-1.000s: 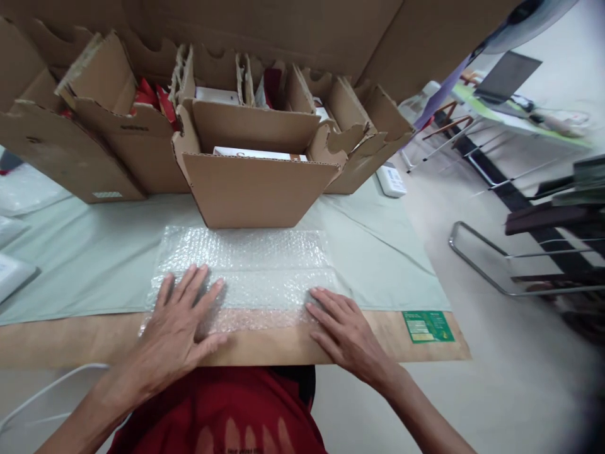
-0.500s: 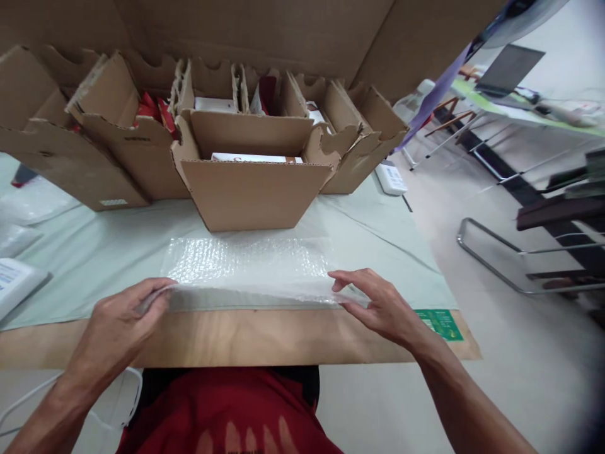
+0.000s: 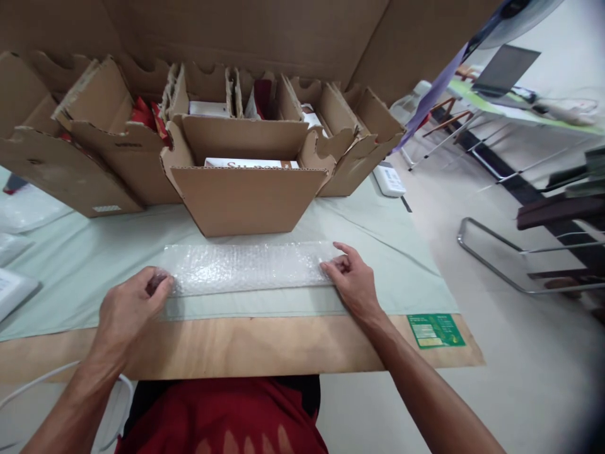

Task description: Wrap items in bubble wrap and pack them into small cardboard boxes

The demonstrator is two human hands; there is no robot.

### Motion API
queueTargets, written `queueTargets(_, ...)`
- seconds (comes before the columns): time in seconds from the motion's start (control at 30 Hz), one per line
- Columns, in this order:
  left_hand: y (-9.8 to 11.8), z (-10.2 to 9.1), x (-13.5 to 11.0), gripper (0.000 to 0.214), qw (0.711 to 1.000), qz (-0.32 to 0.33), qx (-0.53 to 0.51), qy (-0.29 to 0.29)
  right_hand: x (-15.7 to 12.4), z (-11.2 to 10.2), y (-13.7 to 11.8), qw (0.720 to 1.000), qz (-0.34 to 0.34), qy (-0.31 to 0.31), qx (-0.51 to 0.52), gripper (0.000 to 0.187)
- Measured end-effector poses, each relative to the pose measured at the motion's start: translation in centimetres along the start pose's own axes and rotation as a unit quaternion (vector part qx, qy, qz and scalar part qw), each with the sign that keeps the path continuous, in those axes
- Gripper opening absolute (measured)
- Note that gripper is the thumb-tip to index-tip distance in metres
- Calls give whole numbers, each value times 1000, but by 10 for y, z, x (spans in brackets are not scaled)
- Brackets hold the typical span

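Note:
A strip of clear bubble wrap [image 3: 246,268] lies folded over on the pale green cloth, its long side running left to right in front of me. At its left end my left hand [image 3: 135,302] pinches a corner between thumb and curled fingers. On the opposite end my right hand [image 3: 352,277] grips the near edge with the thumb on top, the index finger reaching over the far corner. Just beyond the wrap stands an open cardboard box [image 3: 243,198] with a white printed carton [image 3: 250,163] inside.
Behind are more open cardboard bins [image 3: 127,161], some holding red packets and cartons. Loose bubble wrap [image 3: 33,208] and a white object [image 3: 14,293] lie at left. A white device [image 3: 389,179] sits at the right edge. The wooden table edge [image 3: 265,347] runs nearest me, with a green label [image 3: 435,330].
The near edge of the bubble wrap, lifted before, is now folded over and lies flat. My right hand has moved left and forward, from holding the raised edge to gripping the fold.

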State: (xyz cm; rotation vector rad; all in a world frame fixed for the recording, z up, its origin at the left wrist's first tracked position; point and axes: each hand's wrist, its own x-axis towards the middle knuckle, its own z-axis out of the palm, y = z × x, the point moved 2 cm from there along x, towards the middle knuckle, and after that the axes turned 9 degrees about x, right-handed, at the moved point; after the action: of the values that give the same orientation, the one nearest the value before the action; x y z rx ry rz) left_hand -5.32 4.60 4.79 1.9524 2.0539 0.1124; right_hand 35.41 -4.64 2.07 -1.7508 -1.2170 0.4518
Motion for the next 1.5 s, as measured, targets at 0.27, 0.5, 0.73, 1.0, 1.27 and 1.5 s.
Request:
queueTargets(0.27, 4, 2, -5, 50, 987, 71, 128, 62, 10, 4, 7, 986, -61, 7, -152, 45)
queueTargets(0.5, -11, 3, 8, 43, 994, 15, 104, -17, 25, 0, 5, 975, -56, -45, -212, 48)
queueTargets(0.73, 2, -5, 9, 24, 997, 26, 69, -21, 52, 3, -14, 972, 36, -156, -171, 21)
queueTargets(1.0, 1, -27, 3, 29, 975, 51, 176, 126, -12, -9, -54, 979, 35, -202, 19, 18)
queueTargets(1.27, 26, -49, 72, 29, 961, 13, 187, 205, -88, 55, -82, 922, 103, -352, 122, 69)
queueTargets(1.5, 30, -48, 106, 25, 960, 50, 178, 210, -100, 86, -93, 860, 142, -445, 207, 32)
